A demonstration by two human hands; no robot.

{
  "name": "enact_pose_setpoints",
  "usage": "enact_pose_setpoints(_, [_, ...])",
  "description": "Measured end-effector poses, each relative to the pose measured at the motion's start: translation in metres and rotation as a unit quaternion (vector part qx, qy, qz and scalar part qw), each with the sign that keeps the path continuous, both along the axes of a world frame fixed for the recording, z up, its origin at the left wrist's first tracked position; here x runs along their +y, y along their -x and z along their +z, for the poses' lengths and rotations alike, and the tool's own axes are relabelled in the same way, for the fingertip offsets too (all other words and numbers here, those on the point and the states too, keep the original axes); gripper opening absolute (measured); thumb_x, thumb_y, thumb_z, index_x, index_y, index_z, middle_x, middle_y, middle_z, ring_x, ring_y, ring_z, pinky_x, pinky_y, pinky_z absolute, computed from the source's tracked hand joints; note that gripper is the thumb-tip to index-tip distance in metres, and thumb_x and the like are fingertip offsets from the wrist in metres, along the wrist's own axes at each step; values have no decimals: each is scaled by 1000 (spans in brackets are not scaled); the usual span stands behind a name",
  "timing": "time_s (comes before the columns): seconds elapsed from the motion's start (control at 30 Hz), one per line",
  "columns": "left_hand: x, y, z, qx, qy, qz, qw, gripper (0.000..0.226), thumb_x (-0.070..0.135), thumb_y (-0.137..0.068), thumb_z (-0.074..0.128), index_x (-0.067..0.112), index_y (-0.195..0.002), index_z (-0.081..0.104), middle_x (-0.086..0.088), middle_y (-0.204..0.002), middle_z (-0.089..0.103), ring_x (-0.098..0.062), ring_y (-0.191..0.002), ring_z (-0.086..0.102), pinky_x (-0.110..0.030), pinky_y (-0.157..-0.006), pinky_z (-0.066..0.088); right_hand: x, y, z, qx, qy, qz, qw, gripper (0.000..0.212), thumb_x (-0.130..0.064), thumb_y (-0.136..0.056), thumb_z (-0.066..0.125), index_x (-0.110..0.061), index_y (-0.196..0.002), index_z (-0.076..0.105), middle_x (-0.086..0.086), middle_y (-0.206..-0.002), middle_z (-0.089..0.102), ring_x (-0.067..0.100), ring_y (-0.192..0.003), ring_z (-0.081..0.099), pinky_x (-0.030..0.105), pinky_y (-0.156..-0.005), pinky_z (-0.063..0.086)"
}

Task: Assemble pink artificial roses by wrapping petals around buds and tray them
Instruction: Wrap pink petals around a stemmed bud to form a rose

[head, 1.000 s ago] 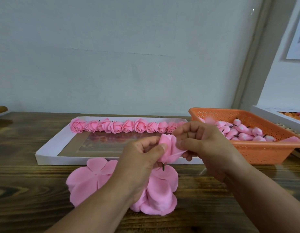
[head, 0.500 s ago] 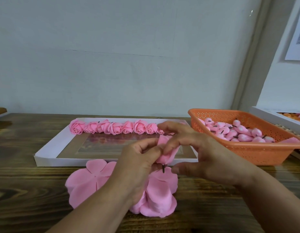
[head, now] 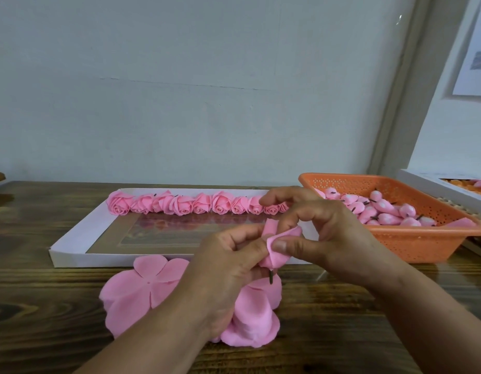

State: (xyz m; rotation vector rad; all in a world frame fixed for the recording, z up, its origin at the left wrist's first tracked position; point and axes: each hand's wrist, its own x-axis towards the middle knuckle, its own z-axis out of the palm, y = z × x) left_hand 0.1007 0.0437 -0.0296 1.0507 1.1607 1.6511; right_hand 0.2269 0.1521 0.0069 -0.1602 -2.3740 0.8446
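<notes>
Both the left hand (head: 223, 268) and right hand (head: 323, 233) pinched 1 pink rose (head: 277, 249) above the loose petals (head: 142, 295).

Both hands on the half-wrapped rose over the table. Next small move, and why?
Probably fold the loose petal flap down with the right hand and press it against the bud. That flap still stands away from the half-wrapped rose, which the left hand grips near its dark stem. The rose looks too open to join the finished roses in the white tray.
</notes>
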Motion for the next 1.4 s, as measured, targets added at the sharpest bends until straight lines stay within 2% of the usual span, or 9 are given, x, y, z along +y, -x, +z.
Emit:
enact_pose_setpoints(0.3, [-3,1,3,29,-21,-26,999,42,39,-61,74,23,-99,76,1,-93,75,-9,-86,69,-24,-77,52,5,-2,2,-15,11,-4,1000,9,-9,-76,73,-13,-73,65,-3,-116,59,-1,-107,55,-2,-87,29])
enact_pose_setpoints(0.47, [0,0,3,-64,-1,-23,998,37,21,-62,71,9,-97,76,-7,-87,74,-11,-74,68,-22,-64,54,11,-6,-1,21,148,77,986,10,-9,-70,69,-5,-77,64,-3,-111,64,12,-109,59,27,-88,48])
enact_pose_setpoints(0.53, [0,1,3,-92,3,-30,995,34,17,-65,67,5,-96,75,-9,-84,73,-13,-73,68,-23,-64,55,13,-7,0,23,142,93,985,16,-4,-67,69,-3,-81,62,2,-113,63,19,-113,57,35,-95,44])
enact_pose_setpoints(0.7, [1,3,4,-121,10,-38,992,33,12,-69,64,1,-99,72,-14,-89,73,-18,-79,68,-26,-67,57,15,-8,2,4,86,74,994,15,-4,-67,69,-5,-80,63,9,-114,61,22,-113,56,37,-102,40])
enact_pose_setpoints(0.83, [1,2,5,-121,0,-44,992,27,10,-71,61,3,-95,70,-6,-74,71,-12,-69,67,-23,-62,55,13,-9,3,-5,36,44,998,23,-17,-68,75,-10,-89,69,3,-107,64,21,-108,58,56,-106,27])
enact_pose_setpoints(1.0, [1,1,3,-123,-4,-42,992,28,10,-72,60,2,-97,71,-5,-76,71,-13,-71,68,-24,-64,56,8,-11,8,-28,-11,29,999,18,-19,-73,73,-13,-90,70,7,-82,67,23,-77,60,45,-76,48])
enact_pose_setpoints(1.2, [2,1,1,-122,-11,-45,991,28,10,-71,61,3,-95,74,-11,-89,73,-15,-80,70,-24,-67,56,9,-13,8,-19,-32,16,999,12,-14,-78,71,-8,-88,71,9,-76,67,17,-69,57,23,-67,47])
enact_pose_setpoints(1.3, [2,0,3,-127,-12,-61,990,29,9,-72,61,3,-97,74,-13,-97,73,-17,-84,71,-25,-68,56,10,-15,9,6,-3,17,1000,15,-21,-73,71,-9,-80,70,8,-74,67,21,-70,60,24,-70,49])
enact_pose_setpoints(1.4, [1,0,5,-144,-16,-76,987,32,9,-70,63,4,-100,73,-14,-99,73,-18,-86,71,-25,-67,56,11,-15,9,31,35,23,999,10,-14,-71,75,-8,-73,68,11,-73,66,26,-68,60,34,-67,51])
